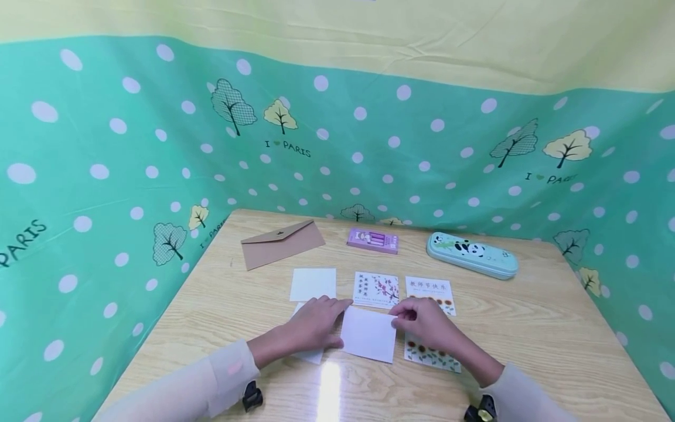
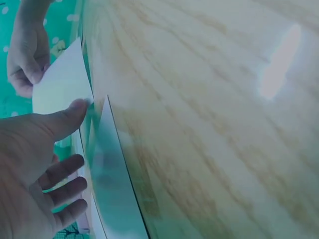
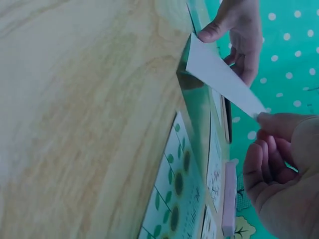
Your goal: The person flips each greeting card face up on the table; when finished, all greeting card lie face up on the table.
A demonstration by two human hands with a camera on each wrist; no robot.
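A blank white card (image 1: 368,335) is raised at a tilt off the table between the two hands. My right hand (image 1: 428,322) pinches its upper right corner between thumb and fingers, as the right wrist view also shows. At the card's left edge is my left hand (image 1: 315,323), its thumb (image 2: 70,119) touching the card and the other fingers spread loosely. A blank card (image 1: 311,356) lies partly under the left hand, with another blank card (image 1: 313,284) beyond it. Past the raised card lies a blossom card (image 1: 376,289). Sunflower cards (image 1: 433,355) lie by the right hand, partly covered.
Along the table's back lie a brown envelope (image 1: 285,246), a purple box (image 1: 372,241) and a light blue panda pencil case (image 1: 471,255). A green dotted cloth (image 1: 379,176) hangs behind the wooden table (image 1: 211,310). Light glares off the table near its front.
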